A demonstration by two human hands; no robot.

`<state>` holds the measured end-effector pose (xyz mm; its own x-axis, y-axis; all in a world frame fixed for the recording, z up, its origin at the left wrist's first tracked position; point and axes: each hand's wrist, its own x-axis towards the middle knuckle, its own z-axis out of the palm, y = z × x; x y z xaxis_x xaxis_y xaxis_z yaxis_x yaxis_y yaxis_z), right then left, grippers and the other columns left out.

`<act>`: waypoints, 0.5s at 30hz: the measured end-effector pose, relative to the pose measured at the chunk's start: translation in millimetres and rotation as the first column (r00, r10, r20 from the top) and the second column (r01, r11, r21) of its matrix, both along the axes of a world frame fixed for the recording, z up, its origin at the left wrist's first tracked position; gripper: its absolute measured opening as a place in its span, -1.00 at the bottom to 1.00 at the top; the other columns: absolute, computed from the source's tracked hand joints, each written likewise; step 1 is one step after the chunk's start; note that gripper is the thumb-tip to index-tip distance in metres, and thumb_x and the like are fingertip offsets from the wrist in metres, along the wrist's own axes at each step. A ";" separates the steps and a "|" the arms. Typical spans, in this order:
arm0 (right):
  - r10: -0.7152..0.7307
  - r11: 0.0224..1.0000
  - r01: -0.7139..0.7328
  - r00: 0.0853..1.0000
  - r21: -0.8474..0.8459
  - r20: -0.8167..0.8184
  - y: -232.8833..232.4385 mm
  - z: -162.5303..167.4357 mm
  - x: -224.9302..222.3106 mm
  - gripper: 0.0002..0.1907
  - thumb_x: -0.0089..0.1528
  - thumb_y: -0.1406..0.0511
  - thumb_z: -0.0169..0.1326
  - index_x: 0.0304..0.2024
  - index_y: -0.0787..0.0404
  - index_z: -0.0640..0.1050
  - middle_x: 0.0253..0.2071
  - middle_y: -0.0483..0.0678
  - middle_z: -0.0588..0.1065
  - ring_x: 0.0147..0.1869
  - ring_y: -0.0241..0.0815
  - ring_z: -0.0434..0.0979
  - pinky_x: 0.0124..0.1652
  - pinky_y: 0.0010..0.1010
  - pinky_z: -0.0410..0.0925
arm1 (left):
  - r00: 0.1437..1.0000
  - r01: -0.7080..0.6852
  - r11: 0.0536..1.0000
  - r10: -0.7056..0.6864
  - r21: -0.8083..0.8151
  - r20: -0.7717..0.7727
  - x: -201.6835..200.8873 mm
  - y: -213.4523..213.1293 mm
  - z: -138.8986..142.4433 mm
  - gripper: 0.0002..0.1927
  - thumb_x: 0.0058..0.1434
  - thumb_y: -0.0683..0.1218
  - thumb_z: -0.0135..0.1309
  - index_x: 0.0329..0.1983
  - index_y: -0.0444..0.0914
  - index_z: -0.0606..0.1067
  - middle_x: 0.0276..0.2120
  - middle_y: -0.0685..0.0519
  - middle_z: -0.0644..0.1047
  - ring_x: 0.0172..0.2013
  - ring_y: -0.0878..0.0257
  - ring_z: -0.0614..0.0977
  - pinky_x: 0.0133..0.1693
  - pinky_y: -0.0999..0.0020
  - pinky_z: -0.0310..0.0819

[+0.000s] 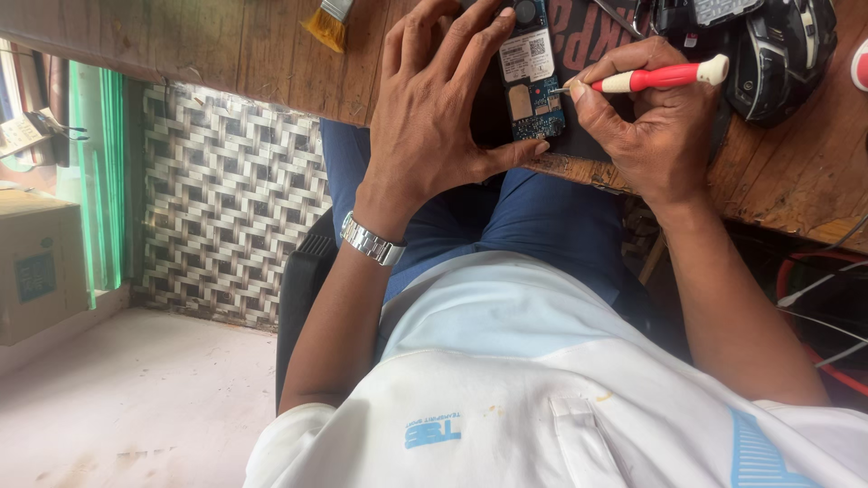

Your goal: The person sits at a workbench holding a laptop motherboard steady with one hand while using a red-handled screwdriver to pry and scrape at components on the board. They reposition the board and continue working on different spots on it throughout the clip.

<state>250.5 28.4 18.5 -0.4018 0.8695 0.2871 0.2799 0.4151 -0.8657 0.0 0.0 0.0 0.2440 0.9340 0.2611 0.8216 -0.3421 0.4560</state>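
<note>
Head view, noted from left to right. Far left of both hands, a cardboard box (pixel 36 271) stands on the floor, with a green glass panel (pixel 98 181) just behind it. A woven-pattern wall panel (pixel 226 199) runs beneath the wooden bench (pixel 796 172). On the bench, up and to the left of the left fingers, lies a brush (pixel 327 20) with yellow bristles, only partly in frame.

Left hand (pixel 434 117): palm down, fingers spread and slightly curled. The fingertips rest on the upper end of an opened phone (pixel 532 77); the thumb reaches rightward along the phone's lower edge, its tip touching that edge. The phone lies flat on the bench between the two hands, circuit board exposed, upper part cut off by the frame edge. A metal wristwatch (pixel 372 240) sits on the left wrist.

Right hand (pixel 646 122): thumb and forefinger pinch a red-handled screwdriver (pixel 665 76) with a white cap; the remaining fingers are curled under. The tool lies nearly level, its metal tip touching the right edge of the circuit board, just beside the left fingertips.

Beyond the right knuckles, a black gadget (pixel 782 54) rests on the bench; its kind cannot be determined. Below the bench at far right, red and white cables (pixel 818 289) hang.
</note>
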 end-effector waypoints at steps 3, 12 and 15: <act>-0.002 1.000 0.002 1.000 0.010 0.004 -4.2 -0.2 -5.7 -0.93 0.45 0.48 0.15 -0.10 0.35 0.49 -0.19 0.00 0.57 -0.08 -0.31 0.64 -0.09 -0.59 0.53 | 1.000 -0.009 1.000 0.009 -0.003 -0.013 -0.5 -0.4 0.6 0.20 -0.02 0.66 0.32 0.46 -0.15 0.28 0.42 -0.01 0.29 0.44 -0.14 0.15 0.46 -0.15 -0.02; -0.004 0.999 0.003 0.999 0.047 0.037 -3.3 1.8 -7.2 -0.92 0.45 0.51 0.15 -0.11 0.37 0.49 -0.20 0.04 0.57 -0.09 -0.27 0.65 -0.09 -0.57 0.53 | 1.000 -0.008 1.000 0.008 0.001 0.003 1.0 -0.2 0.1 0.19 -0.02 0.65 0.32 0.46 -0.14 0.29 0.42 -0.02 0.30 0.44 -0.14 0.15 0.46 -0.15 -0.02; 0.003 1.000 -0.003 1.000 0.022 -0.014 -2.9 1.2 -6.6 -0.92 0.46 0.50 0.13 -0.10 0.36 0.47 -0.15 0.02 0.57 -0.07 -0.28 0.66 -0.07 -0.57 0.56 | 1.000 -0.017 1.000 0.017 -0.005 -0.002 1.2 0.6 -1.2 0.22 -0.06 0.67 0.31 0.45 -0.13 0.29 0.41 -0.02 0.30 0.43 -0.16 0.15 0.45 -0.15 -0.03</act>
<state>243.9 25.5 19.7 -0.4002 0.8618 0.3118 0.2664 0.4349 -0.8602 1.2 0.6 -1.2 0.2282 0.9393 0.2562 0.8281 -0.3257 0.4562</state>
